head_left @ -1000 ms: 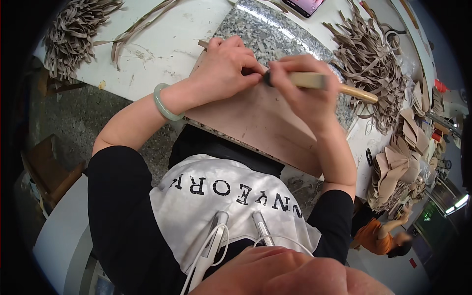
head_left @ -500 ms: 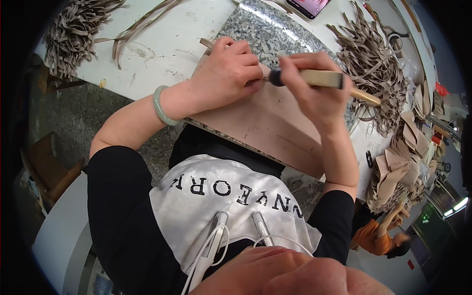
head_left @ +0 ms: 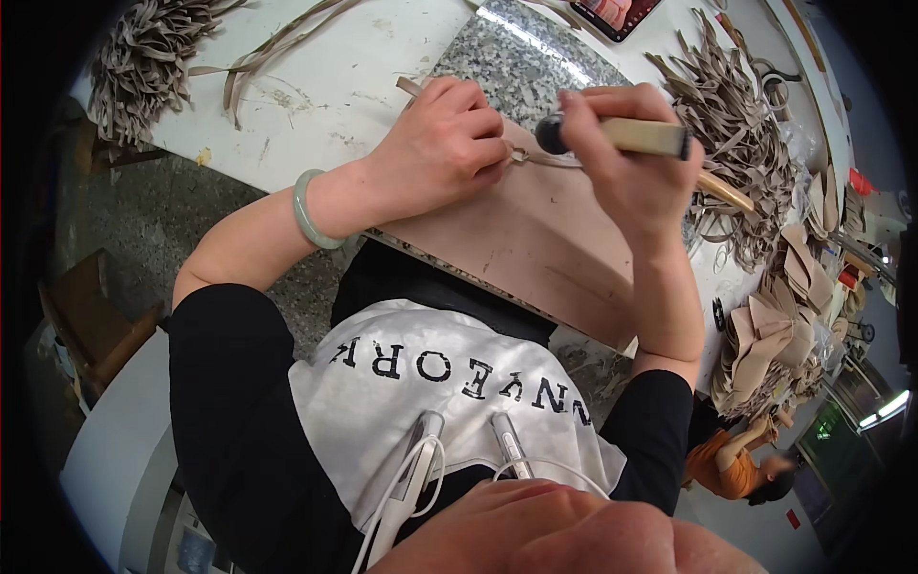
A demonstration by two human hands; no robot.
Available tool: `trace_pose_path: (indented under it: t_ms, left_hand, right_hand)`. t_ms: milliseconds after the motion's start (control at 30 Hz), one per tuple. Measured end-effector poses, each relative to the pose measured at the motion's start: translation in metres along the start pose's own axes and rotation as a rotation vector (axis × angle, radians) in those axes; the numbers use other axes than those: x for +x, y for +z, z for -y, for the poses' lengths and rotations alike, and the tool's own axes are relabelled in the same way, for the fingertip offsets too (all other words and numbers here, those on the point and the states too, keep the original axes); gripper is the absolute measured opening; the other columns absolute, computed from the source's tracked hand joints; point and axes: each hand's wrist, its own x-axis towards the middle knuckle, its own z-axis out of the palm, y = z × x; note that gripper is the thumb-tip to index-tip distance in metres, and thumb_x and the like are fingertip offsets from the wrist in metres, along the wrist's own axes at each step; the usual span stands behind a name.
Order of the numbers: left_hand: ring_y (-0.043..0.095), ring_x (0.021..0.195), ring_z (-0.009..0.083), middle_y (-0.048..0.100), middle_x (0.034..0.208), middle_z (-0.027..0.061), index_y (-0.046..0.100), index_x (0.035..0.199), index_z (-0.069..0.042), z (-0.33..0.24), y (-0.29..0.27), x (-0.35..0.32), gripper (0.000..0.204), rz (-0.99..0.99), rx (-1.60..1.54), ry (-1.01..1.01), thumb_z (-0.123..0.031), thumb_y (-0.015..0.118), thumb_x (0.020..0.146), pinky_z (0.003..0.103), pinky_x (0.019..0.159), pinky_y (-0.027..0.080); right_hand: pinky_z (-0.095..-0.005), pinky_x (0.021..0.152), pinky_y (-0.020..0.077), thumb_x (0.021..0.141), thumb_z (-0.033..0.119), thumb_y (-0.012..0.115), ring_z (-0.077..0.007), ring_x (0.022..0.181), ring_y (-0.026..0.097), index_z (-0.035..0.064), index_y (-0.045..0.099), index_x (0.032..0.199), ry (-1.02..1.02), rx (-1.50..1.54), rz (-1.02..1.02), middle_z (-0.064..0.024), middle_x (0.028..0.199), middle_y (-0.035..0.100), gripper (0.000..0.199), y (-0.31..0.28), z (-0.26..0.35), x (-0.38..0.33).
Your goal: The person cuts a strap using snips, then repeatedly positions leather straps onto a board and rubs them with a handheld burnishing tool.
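Observation:
My right hand [head_left: 636,158] is wrapped round a hammer [head_left: 650,139] with a dark rounded end, a pale block-like head and a wooden handle sticking out to the right. The hammer's dark end hovers over the board, right of my left hand's fingertips. My left hand [head_left: 445,139] is closed, its fingers pressed on a thin taupe leather strip [head_left: 550,161]. A loop of that strip shows beside the fingertips, and another end pokes out behind the knuckles. Under both hands lies a flat brownish board [head_left: 516,239]; what the left fingertips pinch is partly hidden.
A speckled granite slab [head_left: 516,57] lies beyond the board on the white table [head_left: 316,105]. Heaps of taupe strips sit at the left [head_left: 153,67] and right [head_left: 732,134]. A phone [head_left: 617,11] lies at the far edge. Leather pieces [head_left: 775,330] pile up at the right; another person [head_left: 736,464] is beyond.
My right hand has lifted the hammer slightly up and to the right, away from my left fingertips. More of the strip shows between the hands. My left hand stays nearly in place.

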Motion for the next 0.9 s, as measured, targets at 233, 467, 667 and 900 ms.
trace_pose_path:
  t_ms: [233,467,667,900]
  left_hand:
    - [0.059,0.095,0.0231,0.064,0.096,0.0006,0.073,0.093,-0.008,-0.001,0.002,-0.004,0.019,-0.012,-0.030,-0.006,-0.011,0.081,0.076,0.040,0.091,0.045]
    - [0.058,0.098,0.0199,0.065,0.096,-0.0020,0.074,0.096,-0.013,0.011,-0.002,-0.001,0.019,-0.001,-0.026,-0.011,-0.013,0.082,0.079,0.040,0.093,0.038]
    - [0.057,0.097,0.0156,0.065,0.095,-0.0043,0.075,0.098,-0.015,0.016,-0.001,0.008,0.018,0.112,-0.114,-0.031,-0.014,0.081,0.082,0.038,0.092,0.033]
    - [0.057,0.092,0.0146,0.063,0.091,-0.0047,0.072,0.095,-0.016,0.002,0.010,0.004,0.012,0.084,-0.101,-0.125,-0.016,0.078,0.085,0.038,0.089,0.031]
  right_hand:
    - [-0.0328,0.053,0.0470,0.077,0.021,0.085,-0.0209,0.047,0.059,0.0160,0.065,0.073,-0.171,-0.076,-0.016,0.0021,0.055,0.061,0.021,0.001,-0.001,0.004]
    - [-0.0325,0.052,0.0509,0.079,0.017,0.083,-0.0212,0.048,0.061,0.0140,0.067,0.074,-0.082,-0.116,0.108,0.0009,0.056,0.064,0.018,-0.012,-0.002,0.003]
    - [-0.0319,0.052,0.0502,0.080,0.016,0.083,-0.0208,0.050,0.063,0.0147,0.067,0.074,-0.192,-0.140,0.107,0.0017,0.065,0.070,0.018,-0.001,-0.016,-0.016]
    - [-0.0284,0.055,0.0533,0.080,0.014,0.084,-0.0153,0.056,0.068,0.0097,0.067,0.076,-0.035,0.047,0.098,-0.0016,0.067,0.072,0.018,-0.013,-0.027,-0.019]
